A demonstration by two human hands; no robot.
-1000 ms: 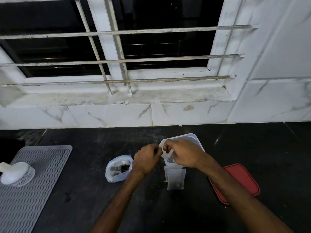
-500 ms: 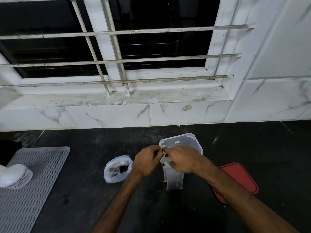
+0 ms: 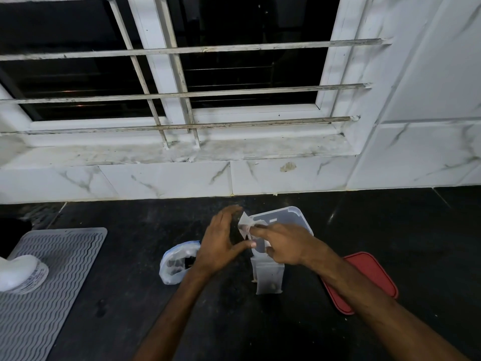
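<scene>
Right forefinger [image 3: 260, 230] stretched out to the left, its tip on a small clear pouch [image 3: 245, 223]. The crumpled pouch is pinched at the fingertips of the right hand [image 3: 286, 247]; the other fingers are curled under, and the thumb's exact hold is hidden.

Left hand [image 3: 221, 246] wide open, fingers [image 3: 230, 213] straight and close together, thumb spread out toward the right hand. It holds nothing. Its fingertips come just beside the pouch's left edge; contact cannot be told.

The pouch is held up off the counter, between the two hands, at the near-left corner of a clear plastic tub [image 3: 289, 217]. The tub stands open on the black counter [image 3: 130, 217].

Just near of the tub, under the right hand, flat clear pouches [image 3: 269, 281] lie on the counter, small brown bits visible inside. Left of the left wrist, a slumped plastic bag [image 3: 174, 264] with dark contents. Right of the right forearm, a red lid [image 3: 367, 277] lies flat, partly covered by the arm.

Far left: grey ribbed mat [image 3: 52, 295], with a white bottle [image 3: 19, 274] lying on its left edge. Behind: marble window sill [image 3: 182, 152] and grille bars [image 3: 234, 93].
</scene>
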